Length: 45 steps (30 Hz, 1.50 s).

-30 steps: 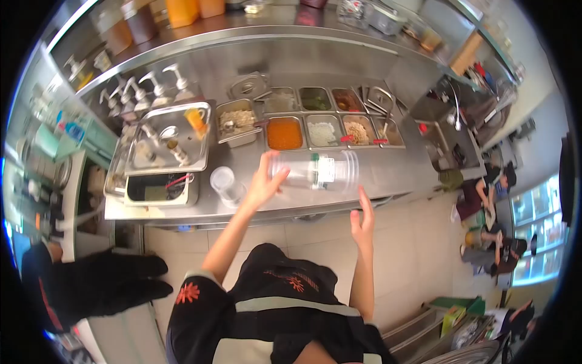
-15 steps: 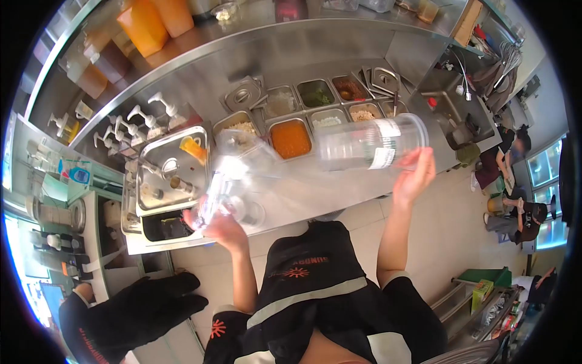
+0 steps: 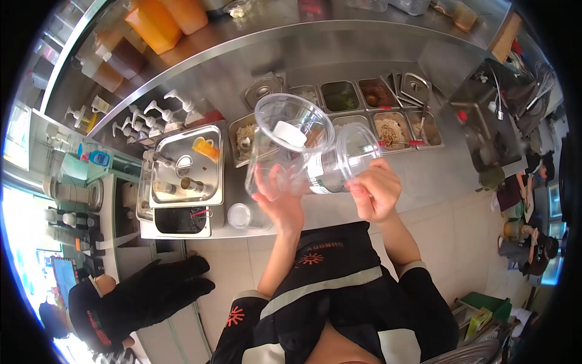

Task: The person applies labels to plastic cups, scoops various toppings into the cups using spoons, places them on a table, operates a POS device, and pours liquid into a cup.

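Clear plastic cups are in front of my chest, above the steel counter. My left hand (image 3: 280,203) holds a clear plastic cup (image 3: 295,97), its wide mouth tilted up and a white label showing through it. The fingers are partly blurred against the plastic. My right hand (image 3: 377,191) is closed on the rim end of a clear cup stack (image 3: 362,148), which lies sideways with its other end pointing left. The two sets of plastic overlap, and I cannot tell whether they touch. Another clear cup (image 3: 239,215) stands on the counter edge left of my left hand.
Behind the cups are steel food pans with toppings (image 3: 391,130). To the left are a steel tray (image 3: 188,158) with small metal cups, and pump bottles (image 3: 163,115). A sink (image 3: 485,136) is at right. A person in black (image 3: 139,297) is at lower left.
Both hands have come together toward the middle. My left hand moved right, bringing its plastic cup up with the mouth in view; the right hand's cup stack moved left.
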Tool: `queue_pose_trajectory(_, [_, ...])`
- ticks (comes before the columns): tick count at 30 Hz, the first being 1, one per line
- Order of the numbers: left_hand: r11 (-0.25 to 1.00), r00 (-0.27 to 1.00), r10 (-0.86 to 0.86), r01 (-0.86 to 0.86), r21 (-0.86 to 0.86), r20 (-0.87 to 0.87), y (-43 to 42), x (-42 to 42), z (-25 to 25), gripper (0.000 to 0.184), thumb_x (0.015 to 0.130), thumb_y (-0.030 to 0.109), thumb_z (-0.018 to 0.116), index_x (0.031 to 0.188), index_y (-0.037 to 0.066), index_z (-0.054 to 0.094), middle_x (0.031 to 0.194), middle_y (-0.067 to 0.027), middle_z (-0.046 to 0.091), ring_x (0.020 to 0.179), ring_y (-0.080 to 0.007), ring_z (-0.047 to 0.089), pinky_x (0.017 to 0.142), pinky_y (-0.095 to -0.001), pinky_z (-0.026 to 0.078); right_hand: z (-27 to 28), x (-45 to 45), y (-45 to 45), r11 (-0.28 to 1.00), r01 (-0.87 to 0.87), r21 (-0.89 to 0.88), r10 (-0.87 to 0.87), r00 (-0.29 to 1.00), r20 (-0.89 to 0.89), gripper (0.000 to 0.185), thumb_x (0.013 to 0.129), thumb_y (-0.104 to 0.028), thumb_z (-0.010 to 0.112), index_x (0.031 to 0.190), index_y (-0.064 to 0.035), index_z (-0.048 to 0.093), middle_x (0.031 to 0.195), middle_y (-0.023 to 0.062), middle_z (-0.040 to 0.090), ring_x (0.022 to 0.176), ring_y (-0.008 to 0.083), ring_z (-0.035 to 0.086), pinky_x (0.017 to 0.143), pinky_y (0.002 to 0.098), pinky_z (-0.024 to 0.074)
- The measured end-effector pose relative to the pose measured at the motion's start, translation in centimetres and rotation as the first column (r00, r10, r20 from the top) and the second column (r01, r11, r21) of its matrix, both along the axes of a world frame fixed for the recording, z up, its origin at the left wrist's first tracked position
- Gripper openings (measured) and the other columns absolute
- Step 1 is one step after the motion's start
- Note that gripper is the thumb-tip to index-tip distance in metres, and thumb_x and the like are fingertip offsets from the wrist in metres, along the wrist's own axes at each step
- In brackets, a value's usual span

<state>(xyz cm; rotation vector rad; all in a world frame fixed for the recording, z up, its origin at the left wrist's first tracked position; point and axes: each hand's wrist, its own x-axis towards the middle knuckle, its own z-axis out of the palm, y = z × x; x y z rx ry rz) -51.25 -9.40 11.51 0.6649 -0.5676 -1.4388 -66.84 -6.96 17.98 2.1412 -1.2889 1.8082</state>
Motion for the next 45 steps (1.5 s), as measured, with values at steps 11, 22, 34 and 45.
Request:
queue_pose_trajectory(11, [0.667,0.571,0.737,-0.533,-0.52,0.361,-2.7,2.6,-0.7,0.101,0.064,0.074,0.039,0.128,0.002,0.009,0.11,-0.0115,0.039,0.102,-0.023,0.042,0.083,-0.0367,0.04,-2.3,1.9,-3.2,0.945,-0.318,-0.084,0.328,0.901,0.283,0.014,0.073,-0.007,0.05,0.061,-0.0031,0.055,0.051,0.0024,0.054,0.041,0.014,0.043,0.052,0.0284,0.0334])
queue_pose_trajectory(22, [0.281,0.214,0.95,-0.901,-0.329,0.226,3.1,16.1,0.4,0.078,0.07,0.066,0.044,0.129,0.024,0.015,0.119,-0.0127,0.026,0.101,-0.0253,0.041,0.077,-0.0478,0.042,-0.8,1.5,-8.4,0.876,-0.48,-0.052,0.079,0.036,0.996,0.019,0.087,-0.019,0.043,0.072,-0.0088,0.05,0.059,0.001,0.045,0.049,0.007,0.042,0.049,0.025,0.0388])
queue_pose_trajectory(34, [0.75,0.661,0.399,-0.634,-0.188,-0.635,13.7,18.3,-10.3,0.061,0.06,0.053,0.065,0.106,0.014,0.053,0.098,-0.0008,0.056,0.098,-0.017,0.047,0.084,-0.0461,0.031,-16.1,19.9,-9.5,0.03,-0.747,0.664,0.04,0.665,0.746,0.036,0.082,-0.032,0.05,0.057,-0.0063,0.053,0.045,-0.0022,0.044,0.035,0.0082,0.039,0.036,0.0272,0.032])
queue_pose_trajectory(45, [0.838,0.685,0.2,-0.49,-0.24,-0.701,11.2,28.7,-12.0,0.067,0.063,0.052,0.063,0.117,0.017,0.045,0.104,0.0009,0.051,0.102,-0.0161,0.043,0.084,-0.0458,0.029,-28.6,17.4,-13.5,0.759,0.107,0.642,-0.069,0.994,-0.085,0.024,0.08,-0.027,0.052,0.07,-0.0051,0.058,0.053,0.0056,0.057,0.045,0.0188,0.053,0.048,0.0309,0.0422])
